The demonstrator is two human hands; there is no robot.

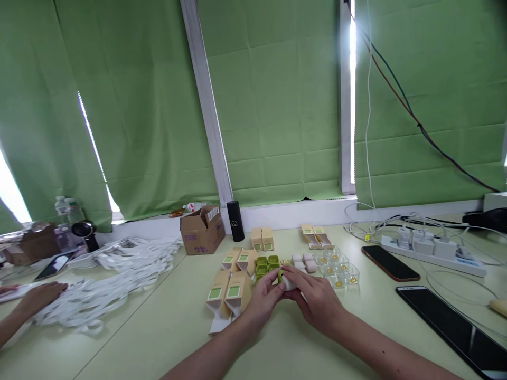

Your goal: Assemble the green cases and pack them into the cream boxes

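Note:
Both hands meet over the table's middle. My left hand [264, 296] is closed on the left side of a small white and green piece [288, 282]. From the right, my right hand [317, 298] wraps round the same piece, its fingers on the white part. Just behind the hands are green square cups [268, 264] and white rounded blocks [304, 262]. Clear plastic cups with yellow centres [336, 268] stand to the right. Beige boxes with green labels [229, 291] stand left of my left hand, some with open flaps.
Further back are a cardboard box [203, 230], a black cylinder [235, 220] and more beige boxes [262, 239]. Phones [390, 262], a tablet [455, 330] and a power strip [433, 252] lie right. Left, another person's hand [41, 298] touches white straps [114, 279].

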